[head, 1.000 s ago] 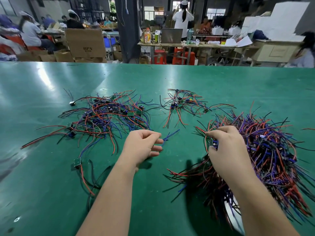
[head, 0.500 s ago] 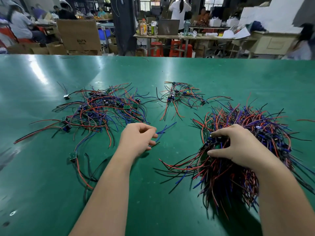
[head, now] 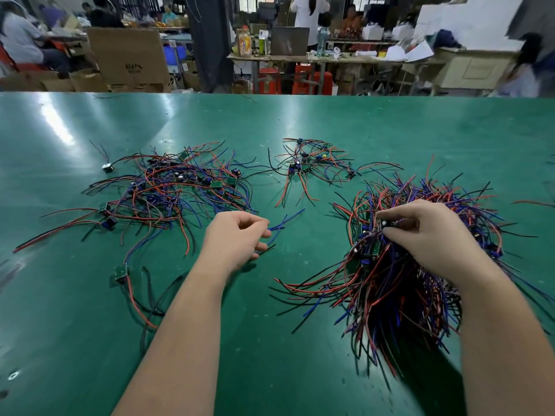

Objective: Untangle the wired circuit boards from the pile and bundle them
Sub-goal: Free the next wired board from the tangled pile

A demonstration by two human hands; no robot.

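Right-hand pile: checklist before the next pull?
1. Right hand pinching a dark part in the tangled pile: ok.
2. That part free of the tangle: not ok, wires cross all round it.
3. Which wires belong to it: cannot tell.
4. Left hand gripping the blue wires: ok.
5. Bare table between the hands to pull across: ok.

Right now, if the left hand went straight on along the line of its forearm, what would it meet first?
Beyond the blue wires that the left hand pinches lies bare table, then probably the red leads trailing from the small cluster. Depth is unclear, so it might pass beside them.
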